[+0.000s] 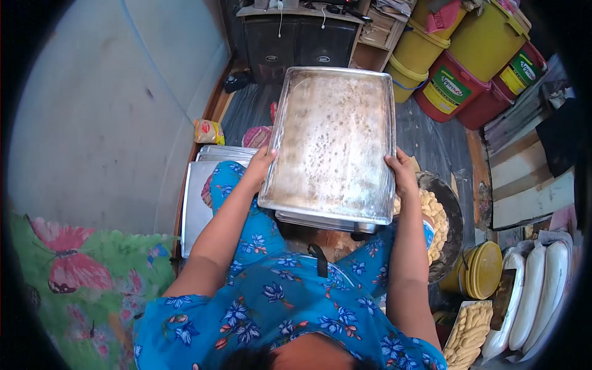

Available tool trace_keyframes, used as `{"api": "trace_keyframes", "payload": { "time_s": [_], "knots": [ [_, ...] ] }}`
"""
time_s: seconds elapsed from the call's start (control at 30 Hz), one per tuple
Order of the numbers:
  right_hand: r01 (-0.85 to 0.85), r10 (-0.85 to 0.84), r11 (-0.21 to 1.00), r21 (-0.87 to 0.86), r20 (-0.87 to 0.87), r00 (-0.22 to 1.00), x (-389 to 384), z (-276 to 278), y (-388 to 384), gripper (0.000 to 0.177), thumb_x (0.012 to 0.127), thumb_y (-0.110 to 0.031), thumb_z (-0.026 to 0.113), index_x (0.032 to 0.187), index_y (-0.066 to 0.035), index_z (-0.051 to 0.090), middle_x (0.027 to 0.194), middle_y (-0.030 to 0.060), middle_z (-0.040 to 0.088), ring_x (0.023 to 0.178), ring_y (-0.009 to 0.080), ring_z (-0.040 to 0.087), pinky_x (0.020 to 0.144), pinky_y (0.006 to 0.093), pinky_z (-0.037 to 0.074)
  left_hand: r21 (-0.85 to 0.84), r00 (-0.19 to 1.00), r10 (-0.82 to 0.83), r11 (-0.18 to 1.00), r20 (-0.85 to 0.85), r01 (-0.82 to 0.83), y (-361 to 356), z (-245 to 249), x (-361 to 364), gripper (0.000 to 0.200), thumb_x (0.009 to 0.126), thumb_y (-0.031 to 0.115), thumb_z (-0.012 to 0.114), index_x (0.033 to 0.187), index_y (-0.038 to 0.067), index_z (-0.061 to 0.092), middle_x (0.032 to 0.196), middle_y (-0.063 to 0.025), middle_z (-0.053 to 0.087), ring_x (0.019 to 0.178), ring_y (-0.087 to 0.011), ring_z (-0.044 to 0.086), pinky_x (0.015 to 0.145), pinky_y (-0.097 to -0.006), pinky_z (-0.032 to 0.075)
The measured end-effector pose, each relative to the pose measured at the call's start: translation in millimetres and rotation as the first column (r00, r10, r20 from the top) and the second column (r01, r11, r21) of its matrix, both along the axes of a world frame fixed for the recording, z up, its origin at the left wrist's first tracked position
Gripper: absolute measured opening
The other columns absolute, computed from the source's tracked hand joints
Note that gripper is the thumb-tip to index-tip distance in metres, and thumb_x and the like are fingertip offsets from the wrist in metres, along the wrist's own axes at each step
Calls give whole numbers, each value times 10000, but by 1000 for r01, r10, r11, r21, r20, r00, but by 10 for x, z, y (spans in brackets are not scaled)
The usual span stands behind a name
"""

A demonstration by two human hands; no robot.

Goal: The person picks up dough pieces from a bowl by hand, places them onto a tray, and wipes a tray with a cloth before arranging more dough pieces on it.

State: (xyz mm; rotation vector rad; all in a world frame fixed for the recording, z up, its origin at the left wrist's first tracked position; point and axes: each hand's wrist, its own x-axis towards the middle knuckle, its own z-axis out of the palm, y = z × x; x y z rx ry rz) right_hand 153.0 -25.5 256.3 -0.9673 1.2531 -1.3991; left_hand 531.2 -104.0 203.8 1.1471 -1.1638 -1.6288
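A worn metal baking tray (333, 142) is raised in front of me, its stained surface facing up toward the camera. My left hand (262, 163) is closed on its left edge, and my right hand (403, 171) grips the right edge with the thumb on the rim. Below its near edge another tray (320, 221) shows partly. By my right forearm, a dark round basin (453, 206) contains many pale, finger-shaped pieces (436, 216), perhaps dough; my arm hides part of them. More metal trays (196, 197) lie beside my left leg.
A yellow bucket (483, 269) stands at the right, near a tray of similar pale pieces (467, 333) and long white wrapped rolls (524, 302). Stacked yellow and red tubs (447, 86) fill the back right. A dark cabinet (296, 46) stands behind; a yellow packet (209, 132) lies at left.
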Motion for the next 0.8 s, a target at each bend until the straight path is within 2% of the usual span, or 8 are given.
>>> {"api": "trace_keyframes", "payload": {
  "time_s": [0.07,0.17,0.2,0.27,0.3,0.37,0.47,0.8],
  "knots": [
    [43,-32,998,54,-193,981,-207,-335,-35,423,850,-88,589,1255,24,542,996,104,663,850,180,632,792,322,505,-45,1000,-1,999,-4,1,-38,-189,-81,405,978,297,517,1225,-19,564,1254,-149,571,1137,-237,541,1001,-363,395],
    [201,-41,960,197,-608,793,-259,-604,20,416,824,-141,614,1212,9,592,948,188,687,870,259,660,812,356,504,-485,873,225,874,432,16,-85,-709,-190,401,969,332,523,1162,-11,600,1367,-203,470,1307,-310,400,1104,-387,272],
    [235,-43,951,200,-669,742,-253,-721,16,433,813,-164,623,1210,5,594,950,216,684,883,293,664,821,373,503,-442,886,159,895,436,57,-82,-799,-171,412,960,343,528,1121,-29,597,1441,-238,353,1375,-352,283,1130,-406,217],
    [310,-13,924,225,-791,612,-286,-902,-19,474,777,-253,637,1169,12,613,998,290,653,947,417,638,863,441,485,-408,872,137,910,469,76,-16,-984,-132,407,961,344,523,1122,-22,601,1446,-241,344,1373,-353,285,1128,-408,223],
    [294,26,929,226,-831,556,-271,-878,-12,466,784,-266,635,1158,11,616,1008,291,651,957,422,633,870,447,482,-396,868,131,915,479,80,1,-1050,-140,406,961,344,520,1122,-19,604,1448,-242,339,1372,-353,286,1127,-410,226],
    [251,106,940,232,-896,431,-241,-833,25,454,800,-293,630,1136,11,624,1028,293,646,977,431,623,882,458,477,-424,839,127,896,530,132,-7,-1185,-135,408,965,342,505,1145,-15,589,1419,-248,349,1360,-363,281,1125,-406,229],
    [275,217,887,370,-862,459,-103,-537,82,459,815,-326,633,1118,18,623,1045,292,642,999,430,616,897,454,475,-427,837,102,889,538,167,57,-1195,-106,426,967,339,497,1186,-21,557,1397,-251,350,1343,-370,291,1125,-403,227],
    [269,209,895,356,-867,453,-198,-794,31,525,828,-298,651,1238,17,563,1025,258,669,970,370,655,860,407,495,-372,891,156,928,425,14,98,-1248,-271,456,927,270,578,1225,-36,416,1328,-262,362,1274,-401,358,1086,-407,281]
  ]
}}
